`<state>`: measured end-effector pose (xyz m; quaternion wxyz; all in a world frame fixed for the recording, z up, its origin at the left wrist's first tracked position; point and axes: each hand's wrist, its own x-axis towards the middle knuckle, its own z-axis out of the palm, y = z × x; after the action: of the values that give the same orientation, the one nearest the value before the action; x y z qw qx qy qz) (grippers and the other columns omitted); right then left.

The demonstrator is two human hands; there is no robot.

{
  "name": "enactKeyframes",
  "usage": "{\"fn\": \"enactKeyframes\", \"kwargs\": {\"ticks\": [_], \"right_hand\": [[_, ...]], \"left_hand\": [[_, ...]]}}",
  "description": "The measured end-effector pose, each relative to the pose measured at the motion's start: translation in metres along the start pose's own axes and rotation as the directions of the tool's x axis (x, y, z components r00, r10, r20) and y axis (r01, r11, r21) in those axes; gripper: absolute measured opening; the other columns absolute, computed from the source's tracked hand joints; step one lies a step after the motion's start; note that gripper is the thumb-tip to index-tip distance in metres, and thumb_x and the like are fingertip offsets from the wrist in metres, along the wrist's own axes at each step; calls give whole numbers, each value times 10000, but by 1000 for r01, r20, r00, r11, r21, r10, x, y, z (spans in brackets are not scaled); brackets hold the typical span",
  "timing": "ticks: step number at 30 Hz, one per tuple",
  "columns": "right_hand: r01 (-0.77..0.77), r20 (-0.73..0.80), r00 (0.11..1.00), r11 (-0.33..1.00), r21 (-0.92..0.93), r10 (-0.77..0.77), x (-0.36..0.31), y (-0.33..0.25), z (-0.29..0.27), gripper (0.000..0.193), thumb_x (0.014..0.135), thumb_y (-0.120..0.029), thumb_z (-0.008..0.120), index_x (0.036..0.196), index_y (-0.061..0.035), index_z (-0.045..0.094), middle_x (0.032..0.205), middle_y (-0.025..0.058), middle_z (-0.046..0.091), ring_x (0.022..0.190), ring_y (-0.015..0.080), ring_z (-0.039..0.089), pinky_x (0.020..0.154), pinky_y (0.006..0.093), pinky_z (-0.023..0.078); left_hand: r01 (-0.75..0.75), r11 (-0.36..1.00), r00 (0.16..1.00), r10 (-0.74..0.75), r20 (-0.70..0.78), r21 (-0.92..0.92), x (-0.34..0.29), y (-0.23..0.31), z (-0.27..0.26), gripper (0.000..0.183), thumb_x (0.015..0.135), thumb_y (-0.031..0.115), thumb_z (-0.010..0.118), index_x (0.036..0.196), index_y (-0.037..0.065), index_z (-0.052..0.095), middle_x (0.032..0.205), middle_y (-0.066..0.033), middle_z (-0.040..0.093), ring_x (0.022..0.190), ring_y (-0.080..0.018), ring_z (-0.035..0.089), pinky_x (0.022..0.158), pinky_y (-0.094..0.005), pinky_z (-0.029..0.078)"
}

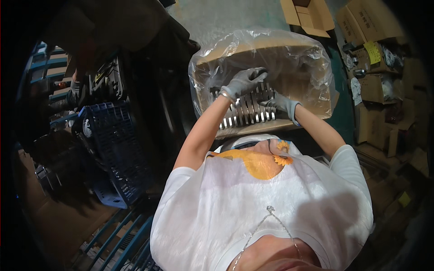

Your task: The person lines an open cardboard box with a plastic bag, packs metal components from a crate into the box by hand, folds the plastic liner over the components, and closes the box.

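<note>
Shiny strips point(247, 108) want light handling from our left hand point(245, 82) and right hand point(283, 104), whose grips we cannot tell.

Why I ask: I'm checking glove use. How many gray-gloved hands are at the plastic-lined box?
2: the left hand is over the row of shiny strips, and the right hand is at the row's right side. Both are in plain view.

Narrow, shiny grey pieces point(247, 109) lie side by side in a plastic-lined carton point(312, 108).
</note>
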<state>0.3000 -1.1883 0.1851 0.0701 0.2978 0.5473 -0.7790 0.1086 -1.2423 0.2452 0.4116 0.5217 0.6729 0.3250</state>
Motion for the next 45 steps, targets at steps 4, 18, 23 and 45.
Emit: {"fn": "enactKeyframes", "kwargs": {"ticks": [4,18,23,45], "right_hand": [[-24,-110,994,952,-304,-10,-10,-12,3,547,751,-293,781,1170,-8,575,1142,67,616,974,141,559,865,291,462],[178,178,972,974,-138,-152,27,42,-10,477,881,1,533,1328,-68,381,1250,56,500,1119,173,519,932,291,470],[-54,-344,931,892,-449,-117,4,31,-12,640,806,-152,703,1324,14,367,1191,120,518,1049,204,529,886,310,449],[883,574,469,361,-299,-672,213,-272,651,786,757,-14,693,1436,-54,299,1439,147,373,1326,304,375,1064,381,359]], "left_hand": [[184,982,958,-189,215,42,25,-22,14,472,914,459,544,1166,69,627,1064,-109,674,937,-166,586,869,-277,441],[-86,996,994,87,-69,20,-28,-26,16,629,808,470,622,1299,89,527,1240,-170,581,1130,-336,553,1006,-389,400],[-357,907,721,420,-551,224,-115,4,-61,512,837,265,660,1281,50,523,1282,-171,537,1221,-319,491,1055,-410,360],[627,109,757,150,-636,772,-602,-282,-572,673,739,206,658,1373,170,437,1497,-127,279,1371,-326,275,1131,-480,221]]}}
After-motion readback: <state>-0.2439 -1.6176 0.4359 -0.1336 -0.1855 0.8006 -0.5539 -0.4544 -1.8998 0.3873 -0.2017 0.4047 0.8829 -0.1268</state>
